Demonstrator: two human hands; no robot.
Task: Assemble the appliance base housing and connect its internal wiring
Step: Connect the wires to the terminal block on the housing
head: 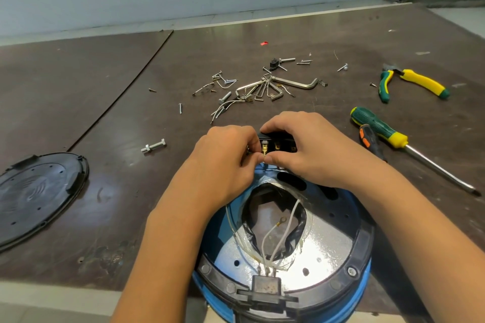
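The blue appliance base [363, 244] stands upside down at the near edge of the desk [105, 86], its underside open, and both hands work at its far rim. The right hand [301, 144] has its fingers curled over a small black switch block [278, 139] and its thumb under it, so the block is gripped. The left hand [225, 155] pinches a brass connector [265, 151] between thumb and forefinger, right at one of the block's metal tabs. Whether the connector is already seated cannot be told. The main risk, as I judge it, is a skewed push. If the connector meets the tab at an angle, it may bend, ride beside the tab or sit only half on, giving a loose joint. A hard pull on the thin lead could also strain its crimp. White wires [273, 233] loop loose across the opening, one ending in a bare ring terminal [283, 219]. Left that way, it could touch the metal plate or get trapped when the black cover [39, 191], lying at the left edge, goes on. The base sits so near the edge that pressing on its far rim might tip it. Loose screws and hex keys [262, 86] lie toward the far side, near enough for a sleeveless forearm to scatter them.
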